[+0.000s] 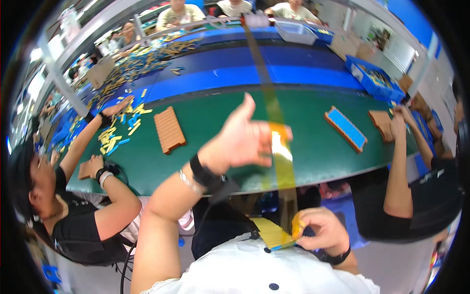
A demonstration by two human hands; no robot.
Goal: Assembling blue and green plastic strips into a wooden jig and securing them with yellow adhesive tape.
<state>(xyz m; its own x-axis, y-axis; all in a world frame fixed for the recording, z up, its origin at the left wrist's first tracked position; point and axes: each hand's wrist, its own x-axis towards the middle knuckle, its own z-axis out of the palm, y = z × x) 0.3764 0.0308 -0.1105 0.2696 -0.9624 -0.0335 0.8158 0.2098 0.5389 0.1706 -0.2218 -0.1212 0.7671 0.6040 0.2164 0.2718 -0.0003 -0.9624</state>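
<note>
Far left: a co-worker in a black shirt (73, 225) leans over the green worktop (215, 122), one hand on a small brown tray (84, 170), the other reaching into the scattered yellow and blue sticks (117, 134). A bigger heap of the same sticks (142, 61) lies on the blue belt (274, 73) behind.

Next along: a ribbed brown tray (169, 130) lies flat on the green worktop, well apart from my hands.

My left hand (242, 139) is raised above the worktop edge, thumb up, fingers curled. Its grip is closed on the upper part of a clear yellow tape strip (283, 179); the tape runs under my fingertips and shines there. Black band on that wrist.

The strip hangs stretched from the left hand down to my right hand (320, 230), low and close to my chest. The right grip pinches the lower end of the tape just beside a yellow ribbed block (270, 232). Whether the fingers touch the block itself, I cannot tell.

Right of that: a blue-filled tray (345, 128) and another brown tray (383, 123) sit on the worktop. A second co-worker (406, 196) reaches an arm to that brown tray. Blue bins (374, 78) stand at the far right.
</note>
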